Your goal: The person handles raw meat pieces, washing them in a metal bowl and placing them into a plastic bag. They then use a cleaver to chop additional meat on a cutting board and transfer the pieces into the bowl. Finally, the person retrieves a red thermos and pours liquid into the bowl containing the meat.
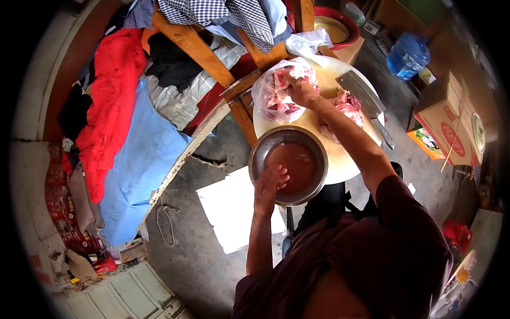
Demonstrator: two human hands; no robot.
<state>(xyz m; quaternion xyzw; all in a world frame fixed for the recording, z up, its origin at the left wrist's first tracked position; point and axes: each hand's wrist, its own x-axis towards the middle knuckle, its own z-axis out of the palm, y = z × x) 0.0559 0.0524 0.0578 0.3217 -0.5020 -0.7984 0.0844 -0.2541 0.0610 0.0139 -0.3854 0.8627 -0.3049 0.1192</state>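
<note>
My right hand reaches into a clear plastic bag and grips raw meat; its fingertips are partly hidden. The bag rests on a round cutting board. To the right of that hand, more raw meat lies on the board, partly behind my forearm. A cleaver lies flat beyond it, its dark handle jutting past the board's edge. Over the near left side of a metal bowl is my left hand, empty, with fingers slightly apart. Reddish liquid covers the bowl's bottom.
A wooden frame draped with clothes stands against the board's far left. Clothes and a blue cloth cover a bed at left. White sheet material lies on the floor. At right are a water jug and a cardboard box.
</note>
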